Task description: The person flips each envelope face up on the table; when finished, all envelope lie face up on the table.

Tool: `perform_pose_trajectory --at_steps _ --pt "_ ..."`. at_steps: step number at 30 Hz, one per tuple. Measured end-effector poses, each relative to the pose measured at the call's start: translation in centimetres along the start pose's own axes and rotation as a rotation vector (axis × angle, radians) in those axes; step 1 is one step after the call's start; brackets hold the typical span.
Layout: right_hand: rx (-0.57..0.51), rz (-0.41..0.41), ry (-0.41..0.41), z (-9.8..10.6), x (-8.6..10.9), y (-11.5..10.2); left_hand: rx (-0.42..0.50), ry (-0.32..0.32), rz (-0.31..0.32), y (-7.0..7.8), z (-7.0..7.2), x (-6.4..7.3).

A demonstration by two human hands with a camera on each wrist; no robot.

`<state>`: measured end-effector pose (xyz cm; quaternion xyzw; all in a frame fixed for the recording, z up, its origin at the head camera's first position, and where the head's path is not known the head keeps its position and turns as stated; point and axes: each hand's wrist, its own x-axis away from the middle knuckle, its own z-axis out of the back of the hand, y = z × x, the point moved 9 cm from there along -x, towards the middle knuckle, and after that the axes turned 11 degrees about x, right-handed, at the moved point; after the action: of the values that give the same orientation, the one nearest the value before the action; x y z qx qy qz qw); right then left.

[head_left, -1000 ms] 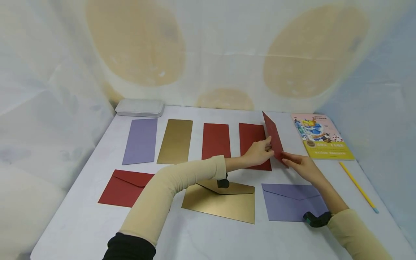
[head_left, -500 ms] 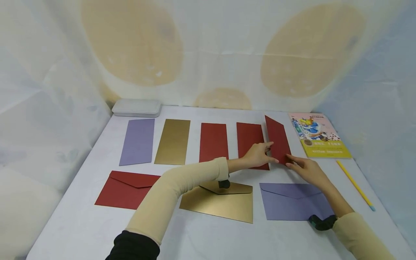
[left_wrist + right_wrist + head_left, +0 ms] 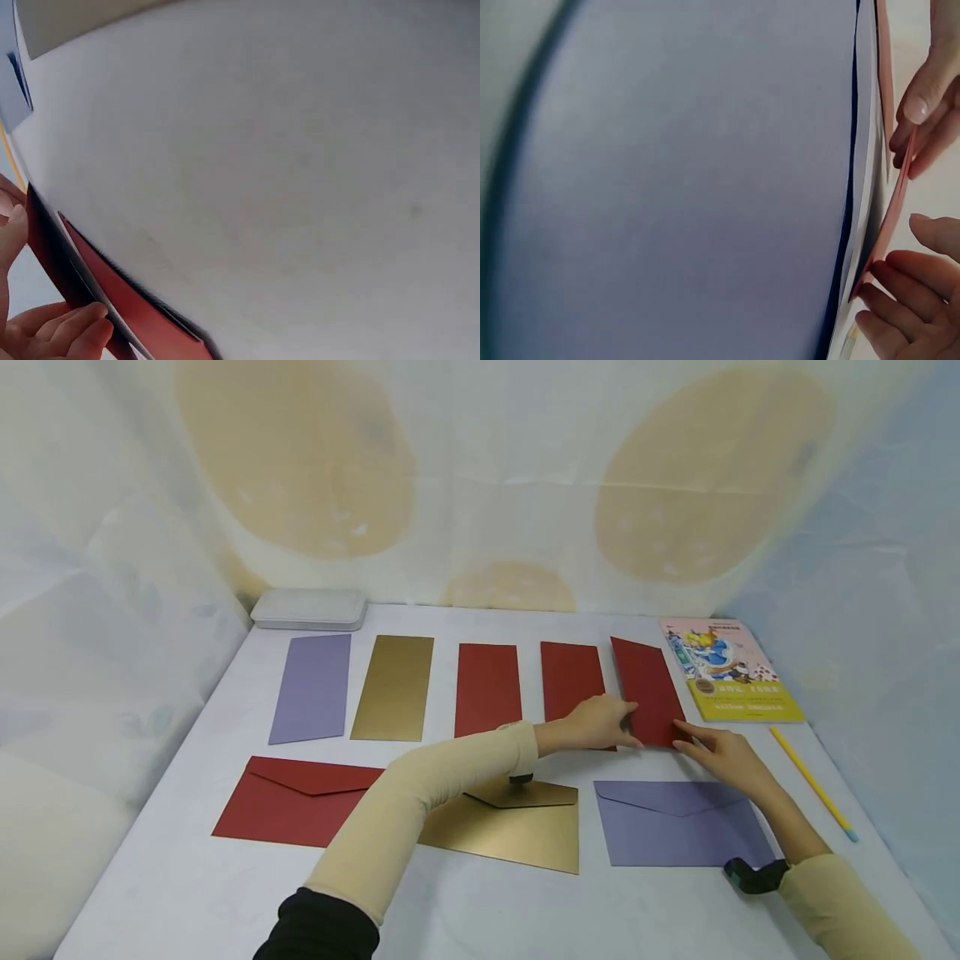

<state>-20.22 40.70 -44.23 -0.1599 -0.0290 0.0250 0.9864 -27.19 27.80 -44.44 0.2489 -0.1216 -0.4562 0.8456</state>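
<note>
A red card (image 3: 651, 685) leans low over the table at the right end of the back row, between both hands. My left hand (image 3: 596, 720) pinches its near left corner; the thumb and fingers lie on either side of it in the right wrist view. At its right edge, the fingertips of my right hand (image 3: 726, 762) touch the card, and in the right wrist view the right thumb (image 3: 930, 229) stands apart from it. Partly behind the left hand lies another red card (image 3: 572, 668). A purple envelope (image 3: 678, 827) lies in front of the right hand.
Further left lie a red card (image 3: 487, 685), a gold card (image 3: 393, 685) and a purple card (image 3: 311, 689). In front are a red envelope (image 3: 285, 814) and a gold envelope (image 3: 517, 839), partly under the left arm. A white case (image 3: 309, 608), a book (image 3: 731, 668) and a yellow pencil (image 3: 813, 783) edge the table.
The red card has tipped from nearly upright down toward the table, its face turning into view. The hands have shifted slightly right and toward the person with it.
</note>
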Motion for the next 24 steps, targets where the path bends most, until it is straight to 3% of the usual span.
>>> perform_pose_trajectory --at_steps 4,8,17,24 --pt "-0.009 -0.008 -0.004 0.0 0.1 0.4 -0.129 -0.021 -0.002 0.2 -0.5 -0.2" --pt "-0.031 -0.020 -0.010 -0.1 0.1 0.8 -0.191 -0.015 0.006 0.3 -0.5 -0.4" --pt "-0.024 0.001 0.005 -0.3 0.4 0.8 -0.194 -0.005 0.025 0.1 -0.7 0.0" --pt "-0.011 -0.012 0.005 -0.2 0.8 0.8 -0.118 -0.038 -0.085 1.5 -1.2 0.1"
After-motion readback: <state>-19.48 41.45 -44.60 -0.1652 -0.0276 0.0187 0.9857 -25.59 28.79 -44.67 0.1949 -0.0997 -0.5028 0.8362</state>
